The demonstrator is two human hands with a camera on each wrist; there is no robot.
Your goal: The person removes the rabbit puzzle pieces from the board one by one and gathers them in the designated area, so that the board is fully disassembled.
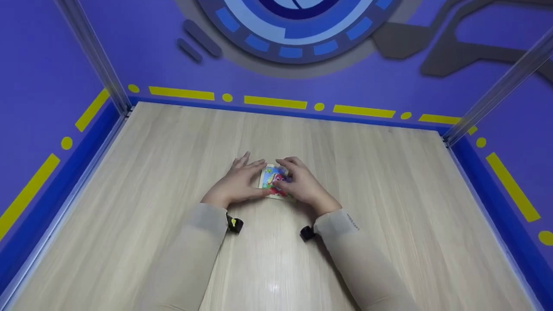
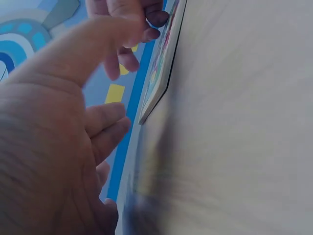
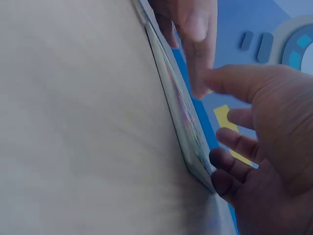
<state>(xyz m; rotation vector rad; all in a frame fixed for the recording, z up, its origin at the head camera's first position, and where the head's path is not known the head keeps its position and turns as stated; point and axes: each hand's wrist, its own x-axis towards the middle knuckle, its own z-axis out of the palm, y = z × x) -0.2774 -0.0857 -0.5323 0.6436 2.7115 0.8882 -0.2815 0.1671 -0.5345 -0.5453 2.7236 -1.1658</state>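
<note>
Picture panel [image 1: 268,176] lying flat on the wood-grain table [image 1: 272,250], your left hand [image 1: 236,183] spreading wide at its left edge, your right hand [image 1: 304,185] arching loosely over its right side, your beige sleeves [image 1: 188,255] extending from the near side

head view: evenly bright | small glare on tabletop [image 1: 276,259] | wrist views: dimmer, hazy, soft shadows

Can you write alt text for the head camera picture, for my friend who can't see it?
A person's left hand and right hand reach over a small, colourful picture board from either side. Below is a pale wood-grained table, with a purple wall and its yellow marks behind.
</note>
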